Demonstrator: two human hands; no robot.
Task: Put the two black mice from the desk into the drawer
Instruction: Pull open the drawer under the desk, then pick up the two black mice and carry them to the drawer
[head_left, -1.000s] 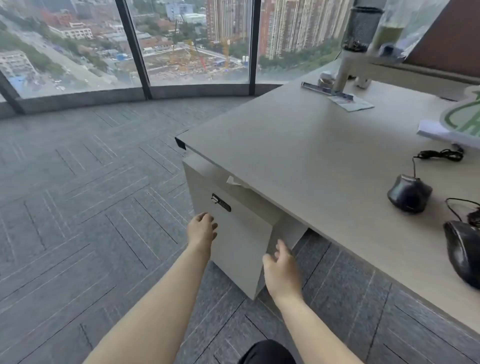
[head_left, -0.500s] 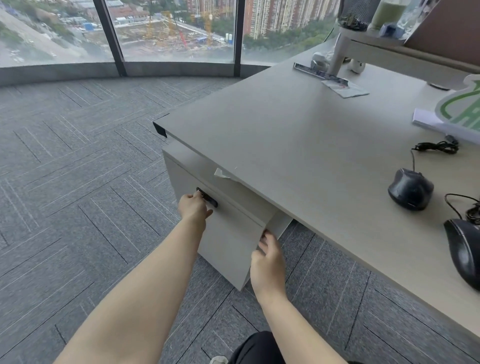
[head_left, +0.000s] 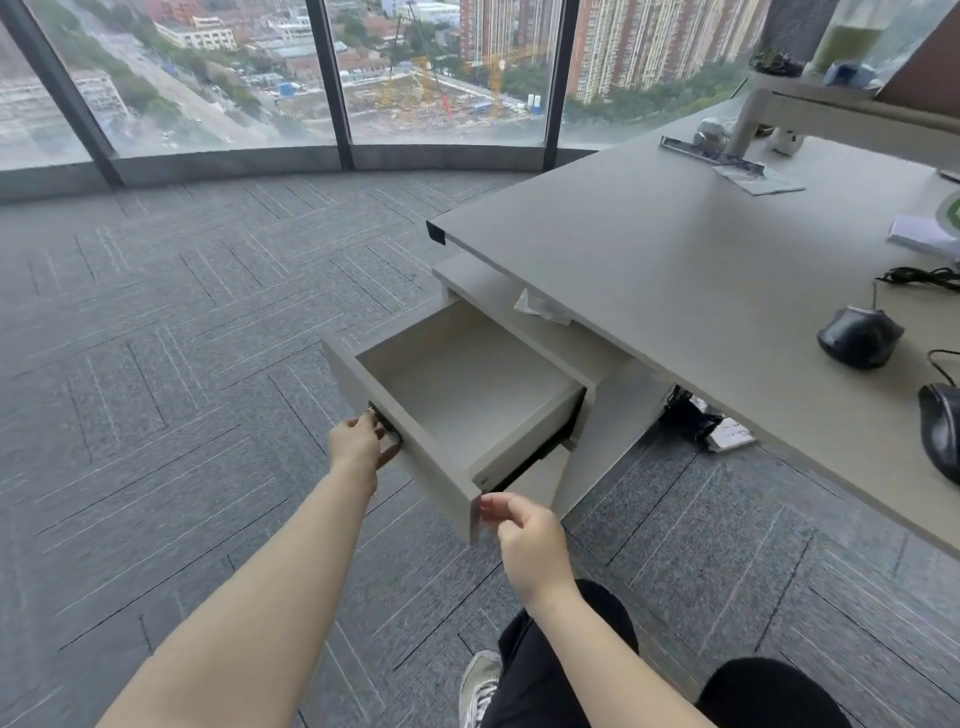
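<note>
The grey drawer under the desk's left end stands pulled out, and its inside is bare. My left hand grips the dark handle on the drawer front. My right hand hovers just off the drawer's near corner, fingers loosely curled, holding nothing. Two black wired mice lie on the desk at the right: the farther mouse and the nearer mouse, which is cut off by the frame's edge.
A coiled black cable lies behind the mice. Papers and a white monitor stand sit at the desk's back. A tissue pokes out under the desktop. Clutter lies on the carpet beneath the desk. My legs and shoe are below.
The drawer has gone from shut to pulled well out, with my left hand on its handle. My right hand has come off the drawer's side edge.
</note>
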